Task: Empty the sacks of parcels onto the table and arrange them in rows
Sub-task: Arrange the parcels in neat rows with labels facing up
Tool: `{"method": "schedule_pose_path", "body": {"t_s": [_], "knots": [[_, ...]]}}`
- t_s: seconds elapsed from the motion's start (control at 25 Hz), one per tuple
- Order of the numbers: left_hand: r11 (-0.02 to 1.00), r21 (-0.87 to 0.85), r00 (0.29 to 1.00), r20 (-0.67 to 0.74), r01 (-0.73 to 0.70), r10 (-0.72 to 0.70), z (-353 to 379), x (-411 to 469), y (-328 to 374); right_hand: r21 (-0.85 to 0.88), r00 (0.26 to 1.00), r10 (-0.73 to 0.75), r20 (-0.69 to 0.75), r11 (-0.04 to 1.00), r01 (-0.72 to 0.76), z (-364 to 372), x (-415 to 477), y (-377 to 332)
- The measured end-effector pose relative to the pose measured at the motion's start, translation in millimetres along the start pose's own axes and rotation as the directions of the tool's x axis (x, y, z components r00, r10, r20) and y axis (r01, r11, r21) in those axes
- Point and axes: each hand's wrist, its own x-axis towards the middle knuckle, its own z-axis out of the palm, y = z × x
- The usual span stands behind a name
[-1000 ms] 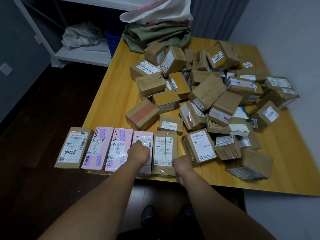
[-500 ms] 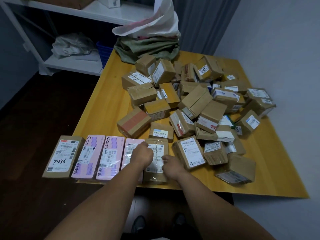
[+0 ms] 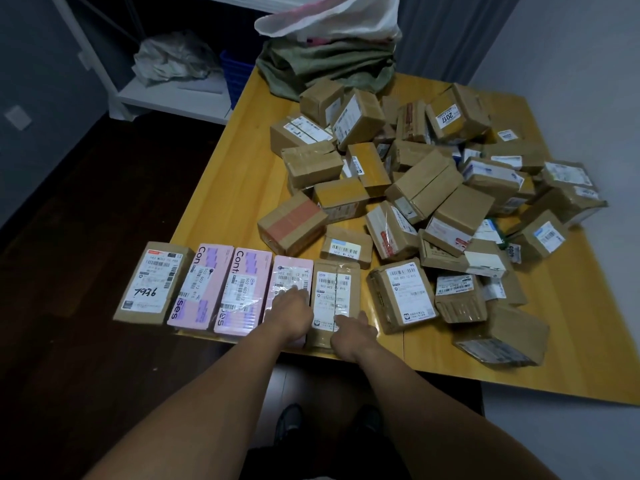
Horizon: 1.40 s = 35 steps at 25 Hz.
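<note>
Parcel row (image 3: 207, 289) along table (image 3: 235, 188) front-left edge; pile (image 3: 433, 188) behind & to rt; sacks (image 3: 329, 64) at far edge.

The left hand (image 3: 290, 308) lies flat on a pink box (image 3: 291, 271), the right hand (image 3: 349, 332) on the brown box (image 3: 334, 287) beside it.

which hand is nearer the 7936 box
Left. The left hand rests on the row's fourth parcel, the right hand on the fifth parcel; the 7936 box is first.

Dark wood floor (image 3: 79, 237). Grey wall (image 3: 575, 46) on the right. Dark curtain (image 3: 446, 32) at the back. White shelf unit (image 3: 166, 98) at far left holds a blue crate (image 3: 237, 76).
</note>
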Motion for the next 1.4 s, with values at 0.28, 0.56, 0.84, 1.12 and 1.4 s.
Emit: {"method": "schedule_pose_path", "body": {"t_s": [0.28,0.56,0.84,1.12,1.4], "knots": [[1.0,0.009,0.999,-0.029,0.021,-0.021,-3,-4,6,0.064,1.0,-0.001,0.002,0.998,0.001,-8,-14,0],[0.996,-0.063,0.997,-0.043,0.066,-0.069,-28,1,50,0.079,0.994,-0.061,-0.096,0.995,0.068,-69,-27,-10],[0.973,-0.22,0.996,-0.075,-0.071,0.056,-43,10,130,0.299,0.951,-0.005,-0.308,0.949,0.102,-152,-38,24],[0.969,-0.227,0.995,-0.052,-0.092,0.082,-15,39,193,0.39,0.913,0.108,-0.393,0.919,0.059,-205,-16,83],[0.983,-0.183,1.0,-0.023,-0.008,0.004,39,78,259,0.498,0.86,0.32,-0.397,0.862,-0.091,-253,28,175]]}}
